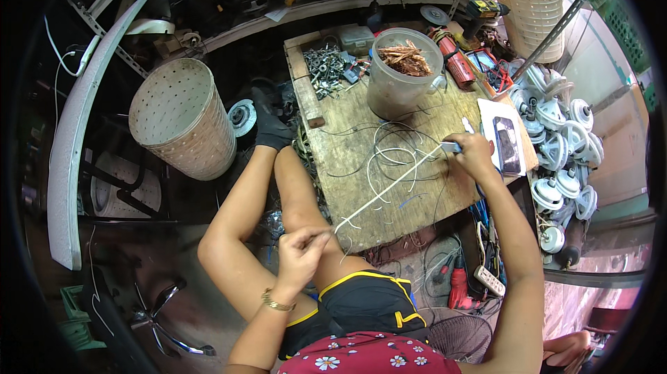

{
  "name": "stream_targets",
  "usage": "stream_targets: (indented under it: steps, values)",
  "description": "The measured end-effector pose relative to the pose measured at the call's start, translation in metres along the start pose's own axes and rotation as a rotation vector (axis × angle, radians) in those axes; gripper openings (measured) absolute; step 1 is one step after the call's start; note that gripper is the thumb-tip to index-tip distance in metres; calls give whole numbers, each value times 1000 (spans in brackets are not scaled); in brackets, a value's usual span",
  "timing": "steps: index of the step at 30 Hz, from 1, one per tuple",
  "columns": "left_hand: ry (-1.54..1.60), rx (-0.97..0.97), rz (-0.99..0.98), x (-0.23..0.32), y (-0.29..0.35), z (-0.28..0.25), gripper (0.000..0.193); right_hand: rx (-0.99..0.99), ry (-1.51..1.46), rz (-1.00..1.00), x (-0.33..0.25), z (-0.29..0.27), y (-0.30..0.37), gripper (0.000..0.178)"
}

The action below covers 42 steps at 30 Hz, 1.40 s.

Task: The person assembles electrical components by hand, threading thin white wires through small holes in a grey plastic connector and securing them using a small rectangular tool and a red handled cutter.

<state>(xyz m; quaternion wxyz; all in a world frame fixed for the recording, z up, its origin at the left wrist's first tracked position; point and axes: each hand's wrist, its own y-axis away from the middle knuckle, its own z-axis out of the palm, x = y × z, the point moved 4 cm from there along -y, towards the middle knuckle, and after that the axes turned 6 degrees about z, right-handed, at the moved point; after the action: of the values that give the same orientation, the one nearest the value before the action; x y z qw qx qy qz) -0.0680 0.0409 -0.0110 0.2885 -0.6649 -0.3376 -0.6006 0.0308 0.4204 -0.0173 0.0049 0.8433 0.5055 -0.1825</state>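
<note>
A white wire (389, 188) runs taut on a slant from my left hand to my right hand, across the front of the wooden tabletop. My left hand (300, 254) is closed in a pinch on its near end, above my thigh. On the table's right side my right hand (474, 154) grips a small tool with a blue-grey body (451, 147), whose exact kind I cannot make out. The wire's far end meets this tool. Loose loops of white and dark wire lie beneath, along with short cut pieces.
On the wooden tabletop (347, 200) stand a clear bucket (389, 96) of copper strands, a heap of screws (326, 71), a red cylinder (455, 61) and a phone (507, 144). White plastic rotors (566, 144) crowd the right. A perforated drum (184, 120) stands left, a power strip (490, 280) below.
</note>
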Motion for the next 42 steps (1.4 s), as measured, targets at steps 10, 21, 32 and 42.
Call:
stream_targets:
  steps: [10, 21, 32, 42]
  values:
    - [-468, 203, 178, -23, -5, 24, 9, -290, -631, 290, -53, 15, 68, 28]
    - [-723, 110, 374, 4, 12, 18, 11, -477, -1406, 677, -187, 89, 116, 18]
    - [432, 55, -309, -34, 20, 33, 11, -392, -1703, 793, -186, 80, 119, 11]
    - [622, 77, -421, -31, 25, 40, 11, -416, -1949, 725, -188, 90, 124, 15]
